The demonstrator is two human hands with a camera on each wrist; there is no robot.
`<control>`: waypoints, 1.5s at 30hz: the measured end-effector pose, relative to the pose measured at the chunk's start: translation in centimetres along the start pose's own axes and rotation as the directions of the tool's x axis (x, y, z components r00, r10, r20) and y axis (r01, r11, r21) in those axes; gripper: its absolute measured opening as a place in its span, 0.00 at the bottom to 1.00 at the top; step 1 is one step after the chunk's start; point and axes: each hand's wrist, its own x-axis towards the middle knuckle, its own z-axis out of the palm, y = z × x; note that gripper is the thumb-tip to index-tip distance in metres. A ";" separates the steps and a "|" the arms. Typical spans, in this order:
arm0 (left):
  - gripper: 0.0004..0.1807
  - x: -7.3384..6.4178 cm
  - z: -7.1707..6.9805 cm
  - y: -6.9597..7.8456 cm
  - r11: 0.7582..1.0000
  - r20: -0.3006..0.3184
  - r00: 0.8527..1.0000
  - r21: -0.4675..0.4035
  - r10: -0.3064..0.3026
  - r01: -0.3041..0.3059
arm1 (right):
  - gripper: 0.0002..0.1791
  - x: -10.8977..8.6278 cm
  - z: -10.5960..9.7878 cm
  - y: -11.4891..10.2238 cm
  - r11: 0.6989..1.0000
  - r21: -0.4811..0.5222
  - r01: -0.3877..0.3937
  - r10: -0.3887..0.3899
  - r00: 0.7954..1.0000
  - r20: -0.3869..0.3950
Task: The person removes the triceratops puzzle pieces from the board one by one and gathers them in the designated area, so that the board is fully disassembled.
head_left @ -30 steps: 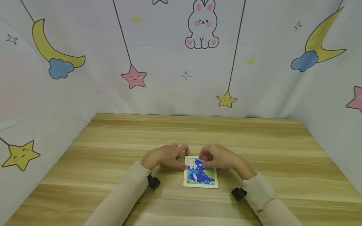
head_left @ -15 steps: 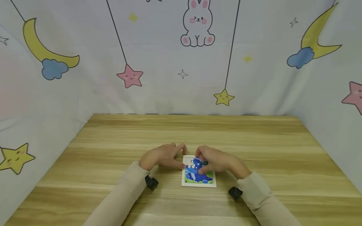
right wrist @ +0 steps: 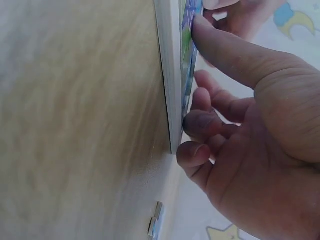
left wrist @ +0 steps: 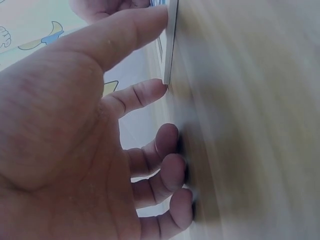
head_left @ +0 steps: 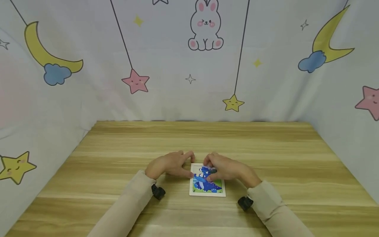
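Note:
A jigsaw puzzle (head_left: 207, 187) with a blue dinosaur and a pale frame lies flat on the wooden table. A pale patch shows at its upper left. My left hand (head_left: 172, 164) touches the frame with its thumb at the left edge and its index fingertip at the far left corner. In the left wrist view, its other fingers (left wrist: 172, 172) bend loosely beside the frame. Over the upper right of the puzzle, my right hand (head_left: 229, 167) has its thumb (right wrist: 220, 42) on the picture and its other fingers curled near the far edge. Whether it grips a loose piece is hidden.
Wood-grain table (head_left: 118, 144) surrounds the puzzle. A small flat thing (right wrist: 156, 220) lies on the table beyond the frame in the right wrist view, its kind unclear. Printed cloth (head_left: 165, 98) with stars, moons and a rabbit hangs behind and beside the table.
My right thumb has slid down onto the dinosaur's body, and its fingers have shifted left over the puzzle. My left hand keeps its place at the frame. The head view has shifted slightly.

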 end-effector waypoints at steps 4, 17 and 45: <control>0.25 -0.1 0.1 0.1 1.000 0.013 1.000 -0.001 -0.008 0.008 | 0.19 0.0 0.1 -0.1 0.999 0.024 -0.021 0.021 1.000 0.010; 0.28 -0.2 0.1 0.5 1.000 -0.001 1.000 0.014 -0.021 0.021 | 0.15 -0.1 -0.1 -0.4 0.999 -0.023 -0.041 0.040 0.999 -0.014; 0.29 -0.3 0.1 0.5 1.000 -0.009 1.000 -0.009 -0.020 0.019 | 0.18 -6.5 -7.8 6.1 0.978 0.133 -0.161 0.156 0.986 0.051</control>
